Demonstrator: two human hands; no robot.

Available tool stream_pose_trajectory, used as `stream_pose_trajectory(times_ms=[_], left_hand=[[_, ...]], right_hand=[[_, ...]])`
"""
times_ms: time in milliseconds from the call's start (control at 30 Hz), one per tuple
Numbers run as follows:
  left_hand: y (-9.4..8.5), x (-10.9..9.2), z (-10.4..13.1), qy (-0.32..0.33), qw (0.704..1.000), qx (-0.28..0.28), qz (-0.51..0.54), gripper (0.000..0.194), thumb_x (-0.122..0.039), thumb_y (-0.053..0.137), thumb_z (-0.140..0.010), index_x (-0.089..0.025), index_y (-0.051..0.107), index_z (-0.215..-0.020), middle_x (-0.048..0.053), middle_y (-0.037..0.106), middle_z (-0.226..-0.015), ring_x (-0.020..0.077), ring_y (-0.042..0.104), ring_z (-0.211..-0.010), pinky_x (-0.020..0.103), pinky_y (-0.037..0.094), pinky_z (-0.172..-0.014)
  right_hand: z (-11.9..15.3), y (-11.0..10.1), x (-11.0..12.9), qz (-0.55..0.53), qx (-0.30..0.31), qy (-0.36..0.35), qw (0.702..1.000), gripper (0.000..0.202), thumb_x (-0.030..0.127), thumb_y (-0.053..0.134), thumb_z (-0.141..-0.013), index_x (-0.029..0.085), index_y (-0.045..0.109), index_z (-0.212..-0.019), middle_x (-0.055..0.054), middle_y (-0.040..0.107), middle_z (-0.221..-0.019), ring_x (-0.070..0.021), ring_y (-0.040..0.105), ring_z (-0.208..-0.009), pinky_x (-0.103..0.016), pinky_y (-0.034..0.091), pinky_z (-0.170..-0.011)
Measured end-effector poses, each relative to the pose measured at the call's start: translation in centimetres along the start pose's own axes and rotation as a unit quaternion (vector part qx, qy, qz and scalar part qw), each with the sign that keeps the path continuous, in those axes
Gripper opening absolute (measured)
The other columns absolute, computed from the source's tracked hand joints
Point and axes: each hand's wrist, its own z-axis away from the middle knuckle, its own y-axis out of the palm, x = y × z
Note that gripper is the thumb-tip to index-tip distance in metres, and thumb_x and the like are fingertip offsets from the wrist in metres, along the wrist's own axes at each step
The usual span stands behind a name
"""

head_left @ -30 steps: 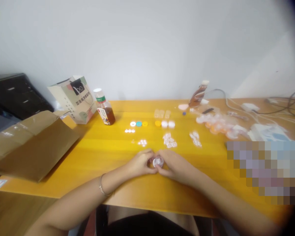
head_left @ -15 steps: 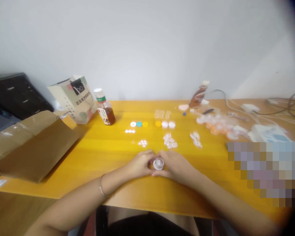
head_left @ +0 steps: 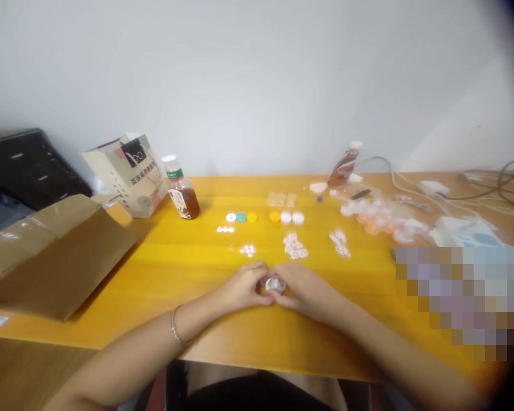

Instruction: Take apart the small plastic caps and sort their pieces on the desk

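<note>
Close to the table's front edge, my left hand [head_left: 249, 287] and my right hand [head_left: 305, 290] meet around a small round see-through plastic piece [head_left: 275, 285] with a whitish rim. The fingers of both hands curl about it; my right thumb lies across its near side. Blur hides its exact kind. Beyond my hands lie a cluster of small white dots [head_left: 248, 250], a loose pile of white patterned pieces [head_left: 295, 246] and a smaller group of similar pieces [head_left: 340, 243]. Further back is a row of round discs: white [head_left: 231, 217], teal [head_left: 241, 217], yellow [head_left: 252, 217], then more yellow and white ones.
Left are a brown paper bag [head_left: 38, 268], a printed carrier bag [head_left: 132, 177] and a drink bottle [head_left: 181, 191]. Another bottle [head_left: 345, 165] stands at the back right. Small see-through boxes [head_left: 281, 200], bagged round pieces [head_left: 381, 216] and cables [head_left: 509, 182] occupy the table.
My right thumb has moved in across the near side of the round piece, which now shows less of its rim. Both hands stay nearly in place; the view has shifted slightly.
</note>
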Motion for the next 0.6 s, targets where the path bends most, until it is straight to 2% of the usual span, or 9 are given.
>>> stream_pose_trajectory(times_ms=[67,167,233,300,367,467,600], left_hand=[[0.1,0.0,0.0,0.002,1.000,-0.006,0.003,0.020,-0.023,0.066,-0.067,-0.015,0.059,-0.084,0.000,0.050,-0.077,0.0117,0.049,-0.067,0.020,0.040,-0.060],[0.2,0.0,0.1,-0.002,1.000,-0.005,0.012,0.025,-0.028,0.067,-0.068,-0.016,0.060,-0.089,0.001,0.053,-0.081,0.0123,0.051,-0.070,0.021,0.041,-0.063],[0.1,0.0,0.1,-0.003,1.000,0.001,0.019,0.027,-0.029,0.067,-0.068,-0.017,0.061,-0.091,0.003,0.055,-0.084,0.0129,0.052,-0.072,0.022,0.042,-0.064],[0.0,-0.1,0.1,0.000,1.000,0.005,0.023,0.028,-0.030,0.068,-0.068,-0.017,0.061,-0.091,0.003,0.056,-0.086,0.0132,0.052,-0.072,0.022,0.042,-0.064],[-0.1,0.0,0.1,0.002,1.000,0.003,0.025,0.027,-0.030,0.068,-0.068,-0.016,0.061,-0.091,0.003,0.056,-0.085,0.0133,0.053,-0.073,0.022,0.042,-0.064],[-0.1,0.0,0.1,0.005,1.000,0.004,0.024,0.027,-0.029,0.068,-0.068,-0.016,0.061,-0.090,0.003,0.057,-0.085,0.0134,0.053,-0.073,0.022,0.042,-0.064],[0.0,0.2,0.1,0.009,1.000,0.004,0.024,0.027,-0.030,0.068,-0.068,-0.016,0.061,-0.091,0.003,0.056,-0.085,0.0125,0.053,-0.071,0.022,0.043,-0.064]], right_hand=[[0.1,0.0,0.1,0.002,-0.041,-0.008,0.999,0.005,0.021,0.052,-0.078,0.019,0.053,-0.082,-0.002,0.058,-0.071,-0.0161,0.055,-0.066,-0.027,0.043,-0.061],[-0.2,-1.0,-1.0,-0.020,-0.165,0.024,0.986,0.011,0.027,0.050,-0.081,0.019,0.051,-0.088,-0.002,0.059,-0.071,-0.0157,0.057,-0.065,-0.027,0.045,-0.060],[-0.9,-2.3,-3.1,-0.027,-0.237,0.087,0.967,0.019,0.032,0.052,-0.080,0.018,0.050,-0.094,-0.004,0.061,-0.076,-0.0168,0.059,-0.068,-0.028,0.047,-0.062],[-2.0,-3.7,-6.4,-0.025,-0.280,0.157,0.947,0.024,0.035,0.055,-0.078,0.018,0.052,-0.095,-0.006,0.063,-0.082,-0.0197,0.061,-0.075,-0.031,0.048,-0.066],[-3.4,-4.8,-10.1,-0.013,-0.291,0.211,0.933,0.026,0.034,0.056,-0.076,0.018,0.055,-0.097,-0.007,0.064,-0.085,-0.0216,0.061,-0.078,-0.034,0.047,-0.071],[-5.7,-5.1,-14.8,-0.019,-0.263,0.291,0.919,0.029,0.025,0.057,-0.073,0.015,0.058,-0.100,-0.007,0.064,-0.083,-0.0207,0.060,-0.076,-0.035,0.046,-0.075],[-8.0,-3.9,-18.2,-0.035,-0.261,0.323,0.909,0.038,0.018,0.057,-0.068,0.009,0.056,-0.106,-0.010,0.063,-0.081,-0.0207,0.059,-0.074,-0.035,0.047,-0.073]])
